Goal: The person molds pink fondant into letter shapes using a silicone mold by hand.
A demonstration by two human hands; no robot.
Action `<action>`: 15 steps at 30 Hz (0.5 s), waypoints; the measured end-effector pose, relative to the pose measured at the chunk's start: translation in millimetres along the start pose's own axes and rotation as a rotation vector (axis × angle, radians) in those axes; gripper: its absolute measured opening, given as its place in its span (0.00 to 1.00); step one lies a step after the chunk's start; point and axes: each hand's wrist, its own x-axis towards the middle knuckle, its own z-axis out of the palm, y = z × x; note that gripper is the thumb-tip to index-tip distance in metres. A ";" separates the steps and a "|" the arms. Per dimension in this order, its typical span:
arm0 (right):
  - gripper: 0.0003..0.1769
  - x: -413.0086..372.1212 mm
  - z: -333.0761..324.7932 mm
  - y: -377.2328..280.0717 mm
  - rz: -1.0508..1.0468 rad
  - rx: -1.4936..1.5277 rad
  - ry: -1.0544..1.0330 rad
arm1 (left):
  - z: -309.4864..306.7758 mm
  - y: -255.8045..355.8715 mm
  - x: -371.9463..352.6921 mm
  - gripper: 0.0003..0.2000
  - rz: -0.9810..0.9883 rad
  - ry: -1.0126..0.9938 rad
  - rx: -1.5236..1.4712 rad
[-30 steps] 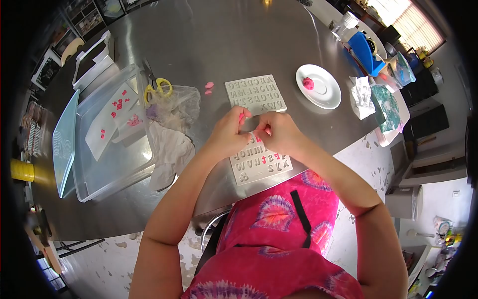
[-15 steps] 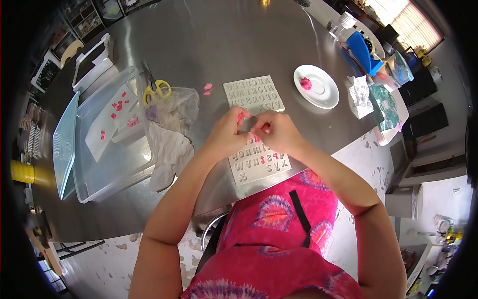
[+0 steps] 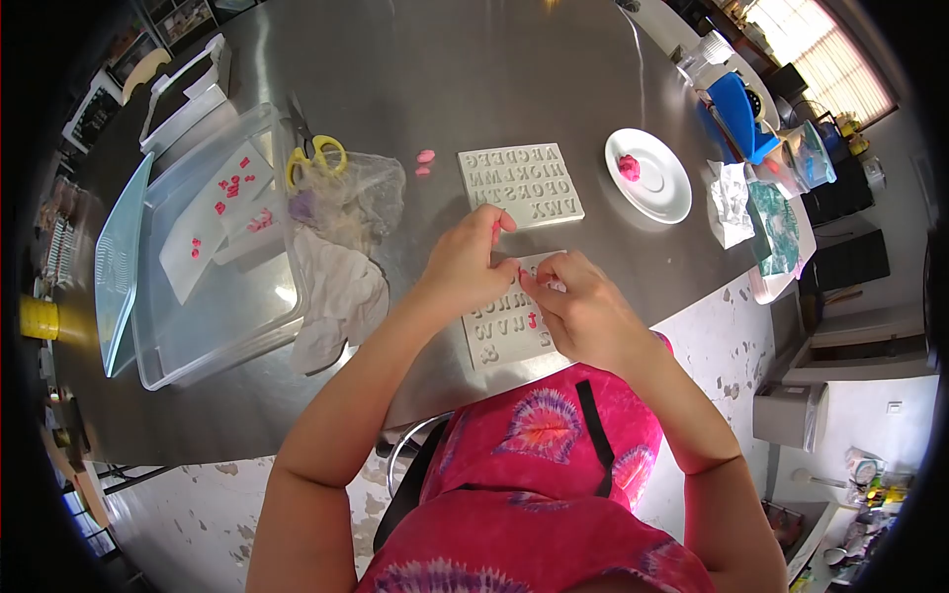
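Note:
A pale lowercase letter mold (image 3: 499, 351) lies at the table's near edge, a pink letter "t" showing in one cavity. Over its upper part my left hand (image 3: 465, 259) is closed, pink dough (image 3: 497, 227) showing between its curled fingers. My right hand (image 3: 593, 311) is pinched, its fingertips meeting the left thumb close above the mold beside a speck of pink; what it grips is too small to make out. Both hands hide much of the mold. Just beyond them is an uppercase letter mold (image 3: 522, 185). A pink lump (image 3: 629, 167) rests on the white saucer (image 3: 660, 201).
To the left, a clear plastic tub (image 3: 213, 346) holds paper with pink letters. Yellow-handled scissors (image 3: 326, 158), a plastic bag (image 3: 366, 203) and a white cloth (image 3: 341, 296) lie beside it. Small pink pieces (image 3: 425, 158) sit mid-table. Crumpled tissue (image 3: 730, 203) is at right.
My right hand has shifted right and down, covering the mold's right side. My left hand stays near the mold's top, still curled. The whole view has shifted slightly.

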 end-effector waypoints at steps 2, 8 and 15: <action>0.11 -2.4 -7.0 -1.6 0.122 0.130 -0.013 | -0.6 4.2 -1.0 0.20 0.006 0.017 0.052; 0.04 10.5 6.1 11.2 0.584 0.287 0.040 | 5.2 5.7 -2.3 0.21 0.058 0.088 0.122; 0.05 14.5 26.9 -1.6 0.477 -0.078 0.109 | 6.4 -3.1 0.3 0.21 0.112 0.125 0.095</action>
